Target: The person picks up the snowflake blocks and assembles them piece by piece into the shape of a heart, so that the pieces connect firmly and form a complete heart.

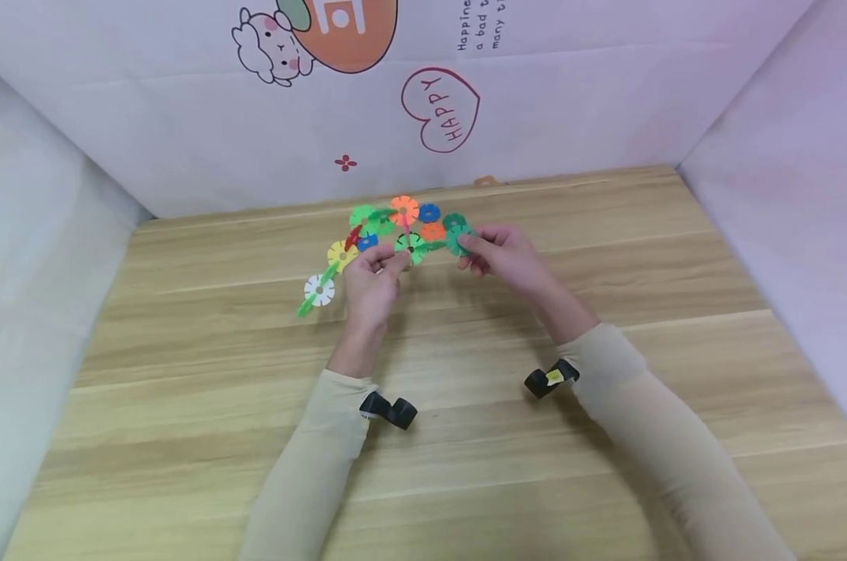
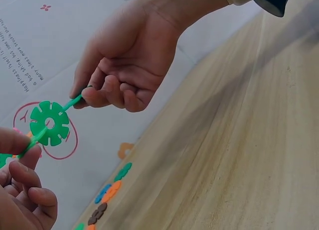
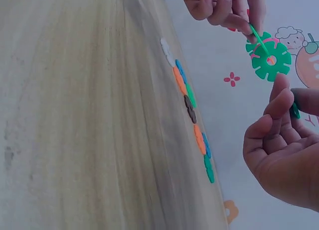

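Observation:
My left hand (image 1: 372,288) pinches a light green notched plastic disc (image 1: 411,248) between thumb and fingers. Linked to it is another green disc (image 2: 50,123), seen edge-on from the head. My right hand (image 1: 507,253) pinches a darker green disc (image 1: 458,241) at that linked disc's other side; whether its slots are fully seated I cannot tell. From the left hand's disc a curved chain of interlocked discs runs on through pink, an orange disc (image 1: 404,210), green, red, a yellow disc (image 1: 342,255) and a white disc (image 1: 319,291). Fingers hide part of the held discs.
Loose discs lie along the wooden table's (image 1: 206,374) back edge, including blue (image 1: 428,213), orange (image 3: 199,139), brown (image 3: 190,109) and white (image 3: 167,52) ones. A printed white cloth (image 1: 549,101) rises behind the table, and pale cloth walls flank both sides.

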Demonstrator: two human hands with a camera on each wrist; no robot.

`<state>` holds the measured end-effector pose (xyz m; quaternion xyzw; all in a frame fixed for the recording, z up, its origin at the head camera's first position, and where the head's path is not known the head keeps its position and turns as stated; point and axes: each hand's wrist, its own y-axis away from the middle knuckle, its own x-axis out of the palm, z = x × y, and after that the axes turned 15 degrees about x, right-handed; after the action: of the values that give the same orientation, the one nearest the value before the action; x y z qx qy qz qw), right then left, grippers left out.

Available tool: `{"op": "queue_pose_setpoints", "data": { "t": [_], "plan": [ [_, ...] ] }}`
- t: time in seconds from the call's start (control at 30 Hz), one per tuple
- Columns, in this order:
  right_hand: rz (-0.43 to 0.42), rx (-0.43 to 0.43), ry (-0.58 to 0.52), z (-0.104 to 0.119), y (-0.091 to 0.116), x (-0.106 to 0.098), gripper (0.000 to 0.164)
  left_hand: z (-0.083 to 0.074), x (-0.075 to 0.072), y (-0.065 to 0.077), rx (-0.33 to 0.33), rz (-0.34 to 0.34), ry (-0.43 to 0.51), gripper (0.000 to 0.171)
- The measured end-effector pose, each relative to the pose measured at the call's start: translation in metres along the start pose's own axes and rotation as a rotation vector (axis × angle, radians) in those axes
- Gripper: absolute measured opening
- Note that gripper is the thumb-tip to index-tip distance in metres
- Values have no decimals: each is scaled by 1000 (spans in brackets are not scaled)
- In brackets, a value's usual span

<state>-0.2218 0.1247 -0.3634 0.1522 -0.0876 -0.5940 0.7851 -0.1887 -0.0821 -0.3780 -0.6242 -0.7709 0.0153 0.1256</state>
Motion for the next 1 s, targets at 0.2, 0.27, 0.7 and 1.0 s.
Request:
{"op": "queue_pose_setpoints", "data": {
  "t": [0.2, 0.27, 0.7, 1.0],
  "plan": [
    [-3, 3, -53, -5, -1, 5, 18, 0, -1, 0, -18, -6, 2, 10],
    [1, 3, -62, -6, -2, 6, 17, 0, -2, -1, -12, -7, -12, 11],
    [58, 14, 6, -7, 0, 7, 18, 1, -2, -2, -49, 58, -69, 18],
    [69, 5, 57, -3, -2, 6, 24, -4, 2, -6, 33, 75, -80, 9]
  ]
}}
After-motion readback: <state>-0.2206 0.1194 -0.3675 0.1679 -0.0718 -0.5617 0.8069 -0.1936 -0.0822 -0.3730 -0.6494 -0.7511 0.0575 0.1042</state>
